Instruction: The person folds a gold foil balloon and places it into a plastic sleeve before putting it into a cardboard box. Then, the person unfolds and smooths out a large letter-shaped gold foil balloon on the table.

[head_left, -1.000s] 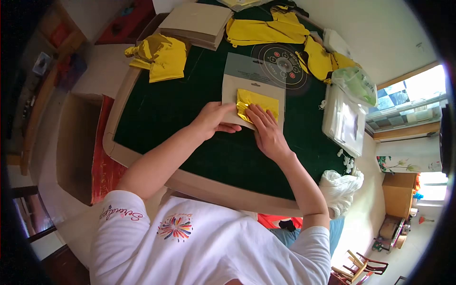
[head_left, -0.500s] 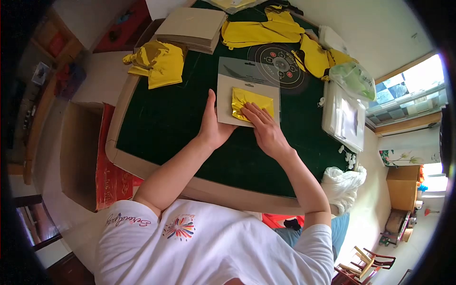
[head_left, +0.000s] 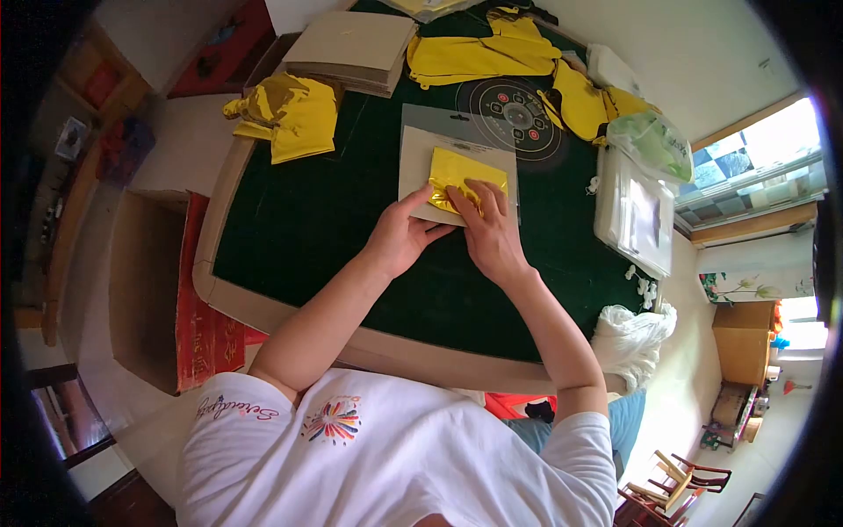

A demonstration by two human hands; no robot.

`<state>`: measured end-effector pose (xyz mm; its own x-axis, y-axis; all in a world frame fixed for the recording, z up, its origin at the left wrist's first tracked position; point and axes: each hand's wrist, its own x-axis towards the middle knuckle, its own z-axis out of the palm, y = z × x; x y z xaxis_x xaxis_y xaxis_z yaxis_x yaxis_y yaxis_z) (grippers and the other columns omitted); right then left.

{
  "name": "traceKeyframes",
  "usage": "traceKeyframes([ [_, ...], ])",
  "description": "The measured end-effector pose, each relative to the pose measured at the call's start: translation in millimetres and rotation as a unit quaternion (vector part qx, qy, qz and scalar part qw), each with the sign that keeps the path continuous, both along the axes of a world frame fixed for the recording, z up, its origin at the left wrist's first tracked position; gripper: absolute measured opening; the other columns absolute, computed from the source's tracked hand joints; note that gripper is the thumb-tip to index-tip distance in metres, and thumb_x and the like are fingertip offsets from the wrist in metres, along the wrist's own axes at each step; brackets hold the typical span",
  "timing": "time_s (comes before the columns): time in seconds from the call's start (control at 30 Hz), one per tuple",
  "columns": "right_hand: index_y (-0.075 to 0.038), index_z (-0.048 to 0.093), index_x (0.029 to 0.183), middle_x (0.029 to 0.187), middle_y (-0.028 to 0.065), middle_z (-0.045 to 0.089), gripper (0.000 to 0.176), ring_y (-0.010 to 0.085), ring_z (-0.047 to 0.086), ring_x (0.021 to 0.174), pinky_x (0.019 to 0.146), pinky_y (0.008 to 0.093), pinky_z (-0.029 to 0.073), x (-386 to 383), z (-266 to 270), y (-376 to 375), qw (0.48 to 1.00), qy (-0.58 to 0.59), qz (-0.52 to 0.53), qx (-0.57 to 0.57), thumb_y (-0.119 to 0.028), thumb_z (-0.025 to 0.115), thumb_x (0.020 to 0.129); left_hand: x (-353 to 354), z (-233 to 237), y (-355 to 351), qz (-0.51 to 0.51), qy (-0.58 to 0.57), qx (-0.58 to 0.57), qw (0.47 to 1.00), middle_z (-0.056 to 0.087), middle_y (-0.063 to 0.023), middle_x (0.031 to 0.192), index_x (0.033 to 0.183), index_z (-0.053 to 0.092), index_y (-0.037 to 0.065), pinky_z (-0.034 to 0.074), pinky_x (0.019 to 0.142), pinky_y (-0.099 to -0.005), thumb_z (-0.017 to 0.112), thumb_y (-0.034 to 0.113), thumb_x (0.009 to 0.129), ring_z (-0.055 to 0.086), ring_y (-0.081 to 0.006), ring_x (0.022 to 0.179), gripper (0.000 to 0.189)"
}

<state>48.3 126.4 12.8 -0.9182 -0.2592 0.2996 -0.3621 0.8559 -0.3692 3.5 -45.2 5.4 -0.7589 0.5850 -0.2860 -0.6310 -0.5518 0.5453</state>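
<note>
A beige card (head_left: 414, 180) with a shiny yellow foil packet (head_left: 457, 164) on it lies on the green tabletop, its upper part overlapping a clear plastic bag (head_left: 428, 117) with a hang slot. My left hand (head_left: 398, 239) is closed on the card's lower left corner, thumb on top and the other fingers underneath. Over the packet's lower part, my right hand (head_left: 493, 233) has its fingers bent and pressed onto the foil. How far the card sits inside the bag is hard to make out.
A stack of beige cards (head_left: 351, 44) and crumpled yellow foil (head_left: 303, 123) lie at the back left. More yellow pieces (head_left: 483, 60) are at the back. Clear bags (head_left: 634, 211) are piled at the right, near a white cloth bundle (head_left: 632, 342). A red cardboard box (head_left: 198, 325) stands left.
My left hand has gone from spread beside the card to gripping its corner. The card and foil packet have shifted upward over the clear bag. My right hand's fingers have bent more.
</note>
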Motion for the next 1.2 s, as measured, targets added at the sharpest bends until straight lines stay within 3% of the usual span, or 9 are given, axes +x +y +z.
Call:
traceKeyframes([
  [0.17,-0.014,0.049,0.134,0.142,0.0167,0.035,0.063,0.0385,0.034,0.13,0.108,0.051,0.03,-5,-2,2,0.994,0.053,-0.013,0.094,0.0,0.061,0.074,-3,4,-17,0.008,-0.04,-0.045,0.998,0.046,-0.0137,0.135,0.14,0.033,0.003,0.038,0.104,-0.0443,0.06,0.026,0.09,0.05,-0.0263,0.12,0.061],
  [0.27,-0.013,0.047,0.135,0.143,0.0174,0.036,0.06,0.0386,0.034,0.132,0.109,0.052,0.029,12,8,8,0.995,0.025,-0.023,0.091,-0.003,0.062,0.078,0,16,-37,0.061,0.046,-0.325,0.943,0.049,-0.0166,0.13,0.138,0.035,0.007,0.038,0.105,-0.0448,0.065,0.025,0.088,0.047,-0.0285,0.123,0.061],
  [0.3,-0.013,0.047,0.135,0.143,0.0174,0.036,0.06,0.0386,0.034,0.132,0.109,0.052,0.029,17,7,13,0.996,0.023,-0.023,0.089,-0.003,0.062,0.078,2,17,-45,0.139,0.314,-0.502,0.793,0.048,-0.0172,0.131,0.139,0.033,0.007,0.037,0.106,-0.0442,0.067,0.022,0.086,0.045,-0.0296,0.125,0.064],
  [0.33,-0.012,0.047,0.135,0.142,0.0176,0.036,0.058,0.0384,0.034,0.132,0.11,0.0517,0.028,22,6,20,0.996,0.021,-0.028,0.078,-0.005,0.063,0.08,3,21,-50,0.198,0.541,-0.613,0.541,0.047,-0.0178,0.132,0.14,0.032,0.007,0.036,0.107,-0.0435,0.068,0.019,0.084,0.043,-0.0307,0.128,0.067],
  [0.5,-0.007,0.05,0.132,0.138,0.0188,0.043,0.05,0.0376,0.038,0.131,0.109,0.0514,0.03,20,0,43,0.998,0.03,-0.062,-0.008,-0.011,0.064,0.085,8,27,-11,0.063,0.691,-0.525,0.492,0.05,-0.0166,0.127,0.105,0.062,0.002,0.037,0.106,-0.0432,0.068,0.01,0.08,0.042,-0.0312,0.127,0.028],
  [0.57,-0.007,0.05,0.132,0.139,0.018,0.043,0.047,0.0364,0.038,0.131,0.109,0.0509,0.029,1,5,44,0.997,0.044,-0.06,0.019,-0.013,0.061,0.087,13,11,1,0.036,0.765,-0.505,0.399,0.056,-0.014,0.118,0.097,0.065,0.002,0.038,0.104,-0.0412,0.065,0.007,0.08,0.047,-0.0286,0.119,0.018],
  [0.93,-0.007,0.05,0.132,0.134,0.015,0.05,0.04,0.0306,0.044,0.127,0.108,0.0446,0.03,-43,-4,32,0.994,0.062,-0.04,0.079,-0.018,0.052,0.094,6,-3,-7,-0.004,0.773,-0.504,0.385,0.056,-0.0089,0.108,0.097,0.065,0.004,0.045,0.095,-0.0389,0.066,0.012,0.081,0.051,-0.0248,0.107,0.018],
  [1.0,-0.006,0.055,0.126,0.123,0.017,0.057,0.034,0.033,0.054,0.113,0.097,0.0386,0.042,-35,-4,54,0.982,-0.01,-0.129,-0.141,-0.011,0.052,0.092,2,2,-2,0.007,0.76,-0.487,0.429,0.056,-0.009,0.109,0.099,0.065,0.005,0.045,0.095,-0.0388,0.067,0.013,0.081,0.051,-0.0246,0.107,0.02],
  [1.2,0.0,0.066,0.095,0.081,0.0151,0.066,0.02,0.0298,0.064,0.075,0.067,0.0371,0.05,-38,0,78,0.945,-0.087,-0.275,-0.153,-0.019,0.061,0.089,-22,-6,31,0.064,0.788,-0.482,0.377,0.052,-0.0138,0.122,0.109,0.063,0.007,0.034,0.105,-0.0486,0.067,0.02,0.083,0.046,-0.0291,0.117,0.029],
])
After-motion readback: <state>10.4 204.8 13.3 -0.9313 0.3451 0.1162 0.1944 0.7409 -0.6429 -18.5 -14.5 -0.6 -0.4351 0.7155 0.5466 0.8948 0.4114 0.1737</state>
